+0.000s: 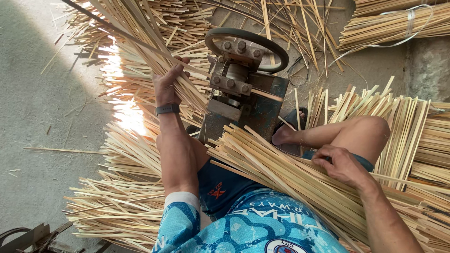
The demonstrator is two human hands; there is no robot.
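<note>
**Both hands on bamboo strips**

Your left hand [166, 84] has its fingers curled around a fan of strips [140, 42], which run up and away past your fingertips. Your right hand [340, 164] lies on the lap bundle [281, 173], fingers bent and pressing the strips beneath them. Between your hands stands the machine [243, 98], its wheel [246, 47] just beyond your left fingers. Loose strips [126, 206] cover the floor [33, 117] around.
</note>
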